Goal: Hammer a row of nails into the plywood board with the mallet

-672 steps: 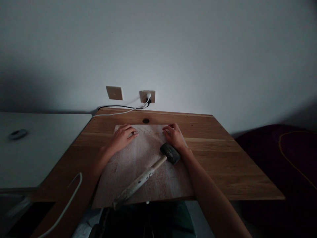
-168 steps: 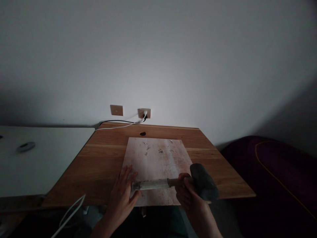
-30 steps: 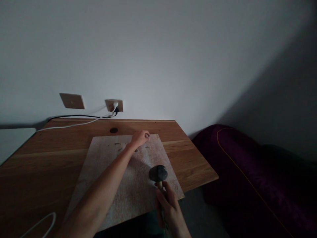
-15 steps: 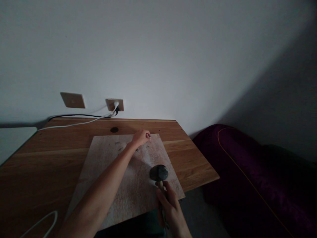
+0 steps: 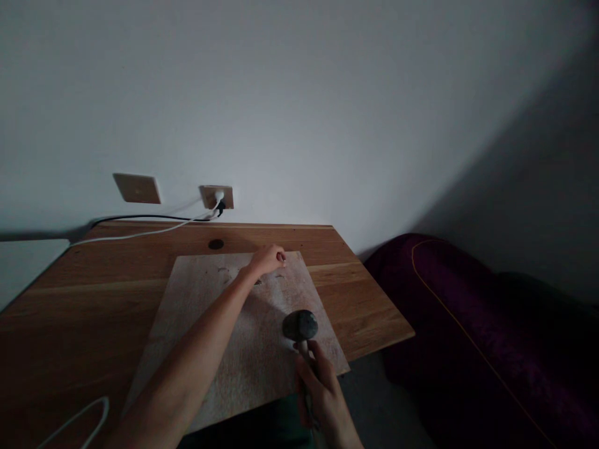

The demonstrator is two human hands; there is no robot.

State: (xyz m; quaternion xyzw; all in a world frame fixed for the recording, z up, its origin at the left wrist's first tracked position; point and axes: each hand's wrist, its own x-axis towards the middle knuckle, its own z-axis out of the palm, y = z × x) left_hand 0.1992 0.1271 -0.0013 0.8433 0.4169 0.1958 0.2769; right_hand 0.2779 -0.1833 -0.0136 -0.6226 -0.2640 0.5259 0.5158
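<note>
My right hand (image 5: 321, 386) is wrapped round the handle of a rubber mallet (image 5: 299, 325), its dark head held up over the near right part of a pale, worn board (image 5: 262, 362). Toward the board's far right corner, my left hand (image 5: 267, 259) is closed in a pinch, fingertips close to the surface. Whatever small thing sits between those fingers is too tiny to make out. Several small metal bits, perhaps nails, lie on the board around the left wrist, one of them a thin piece (image 5: 279, 275) just below the fingers.
Under the board is a wooden table (image 5: 355, 305) set against a wall. White and black cables (image 5: 140, 236) run to a wall socket (image 5: 216, 196); a blank plate (image 5: 137, 188) is beside it. Purple fabric (image 5: 449, 337) fills the right side. A pale cable loop (image 5: 100, 408) lies at lower left.
</note>
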